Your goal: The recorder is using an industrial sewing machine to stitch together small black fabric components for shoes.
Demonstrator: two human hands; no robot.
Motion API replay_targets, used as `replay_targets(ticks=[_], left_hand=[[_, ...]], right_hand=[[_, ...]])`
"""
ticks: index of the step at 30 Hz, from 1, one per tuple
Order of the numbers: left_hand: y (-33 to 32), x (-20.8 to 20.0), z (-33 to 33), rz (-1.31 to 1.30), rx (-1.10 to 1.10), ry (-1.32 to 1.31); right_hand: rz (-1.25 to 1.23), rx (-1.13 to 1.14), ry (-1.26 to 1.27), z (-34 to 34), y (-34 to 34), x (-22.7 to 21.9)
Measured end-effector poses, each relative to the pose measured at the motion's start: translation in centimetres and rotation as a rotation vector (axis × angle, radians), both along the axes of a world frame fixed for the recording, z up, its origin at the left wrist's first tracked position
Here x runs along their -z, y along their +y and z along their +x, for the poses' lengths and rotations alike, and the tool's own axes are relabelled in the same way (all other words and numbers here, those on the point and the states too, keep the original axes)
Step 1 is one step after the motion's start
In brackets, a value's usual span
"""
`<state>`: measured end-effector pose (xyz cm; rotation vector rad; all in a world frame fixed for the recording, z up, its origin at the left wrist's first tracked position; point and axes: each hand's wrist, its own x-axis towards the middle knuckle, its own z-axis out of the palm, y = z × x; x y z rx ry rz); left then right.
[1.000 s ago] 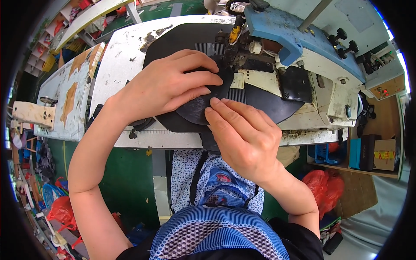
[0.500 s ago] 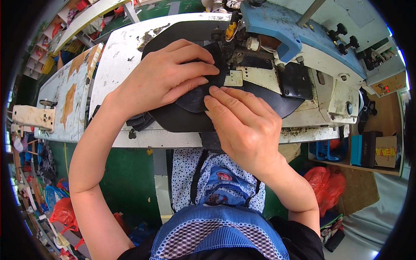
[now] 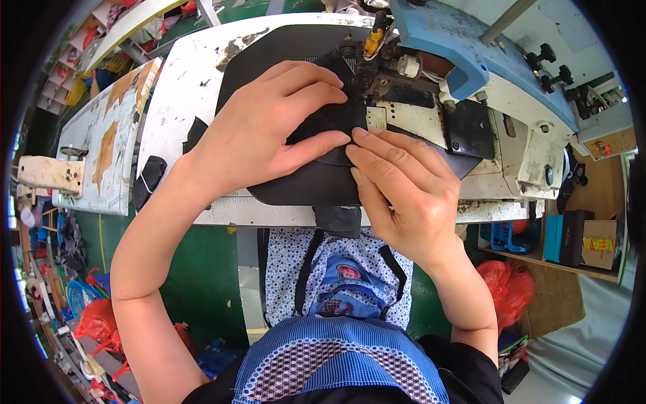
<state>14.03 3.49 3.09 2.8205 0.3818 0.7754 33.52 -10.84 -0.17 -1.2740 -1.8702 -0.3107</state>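
A thin black sheet piece (image 3: 321,122), leather-like, lies by the working end of a blue and white sewing-type machine (image 3: 437,47). Over it arches my left hand (image 3: 269,128), its fingers bent and spread, the thumb well apart and reaching toward my right fingertips. My right hand (image 3: 410,188) pinches the piece's near right edge, fingers close together with the thumb tucked below. Both hands cover much of the piece, so its full outline is hidden. Beneath it is a wide black mat (image 3: 269,47) on the white worktable (image 3: 178,81).
Black scraps (image 3: 149,180) lie left of my forearm, and a dark flap (image 3: 338,219) hangs at the table's front edge. A second worn table (image 3: 101,135) stands to the left. Shelves with boxes (image 3: 597,244) and a red plastic bag (image 3: 505,289) are at the right.
My left thumb and fingers have spread farther apart over the black piece. Both hands have shifted slightly right. The whole view has also shifted a little, uncovering scraps beside my left forearm.
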Motion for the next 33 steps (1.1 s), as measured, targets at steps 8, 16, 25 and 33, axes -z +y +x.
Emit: replay_targets(ticks=[8,16,25,33], left_hand=[[1.4,0.5,0.6,0.034,-0.034,-0.019],[3.6,0.6,0.8,0.023,-0.114,-0.006],[6.1,-1.7,0.8,-0.331,-0.299,0.117],[9.0,7.1,-13.4,-1.005,-0.587,-0.585]], right_hand=[[0.012,0.001,-0.012,0.1,0.6,0.0],[-0.045,-0.008,-0.007,0.3,1.6,-0.4],[0.149,-0.079,-0.005,1.4,1.5,0.3],[-0.282,-0.125,0.058,-1.7,-6.4,7.2]])
